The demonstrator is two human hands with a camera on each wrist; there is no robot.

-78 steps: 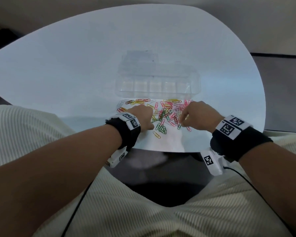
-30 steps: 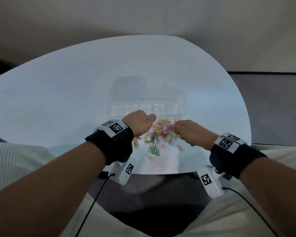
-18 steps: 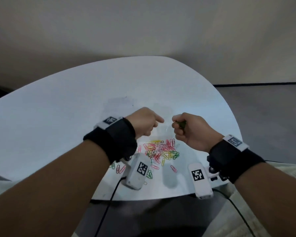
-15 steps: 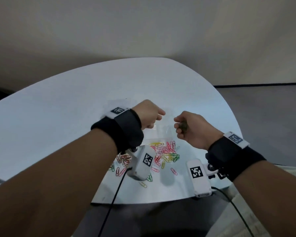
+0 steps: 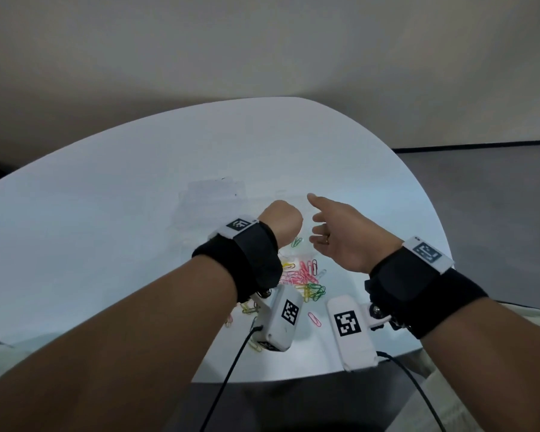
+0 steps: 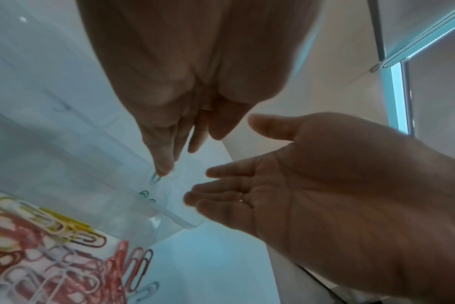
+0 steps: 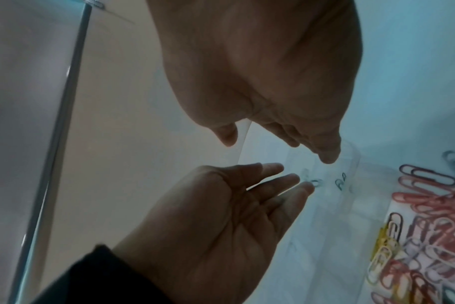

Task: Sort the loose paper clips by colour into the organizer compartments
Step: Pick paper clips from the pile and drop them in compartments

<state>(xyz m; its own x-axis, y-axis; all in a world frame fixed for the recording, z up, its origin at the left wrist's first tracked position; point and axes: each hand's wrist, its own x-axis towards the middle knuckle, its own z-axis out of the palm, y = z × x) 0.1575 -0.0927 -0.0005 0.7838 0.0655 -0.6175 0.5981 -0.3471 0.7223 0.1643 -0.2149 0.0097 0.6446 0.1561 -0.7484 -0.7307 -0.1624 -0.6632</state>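
A pile of loose paper clips point(image 5: 303, 275) in pink, yellow, green and white lies on the white table near its front edge, and it also shows in both wrist views point(image 6: 52, 257) point(image 7: 429, 236). The clear organizer point(image 5: 206, 210) stands just behind the pile, partly hidden by my hands. My left hand point(image 5: 281, 222) hangs over its right end with straight fingers point(image 6: 164, 164) pointing down. One green clip point(image 6: 155, 178) is just below that fingertip, and two more green clips point(image 6: 144, 193) lie inside the end compartment. My right hand point(image 5: 334, 229) is beside it, palm point(image 6: 312, 195) empty and fingers spread.
The organizer's clear rim point(image 6: 174, 218) and end wall point(image 7: 351, 160) sit right under both hands. A single pink clip point(image 5: 315, 319) lies apart near the table's front edge. Bare white table point(image 5: 106, 213) stretches left and behind, with grey floor to the right.
Both hands rose from the clip pile to above the organizer's right end. The right hand, curled around green clips a moment ago, has spread its fingers. The head view tilted upward.
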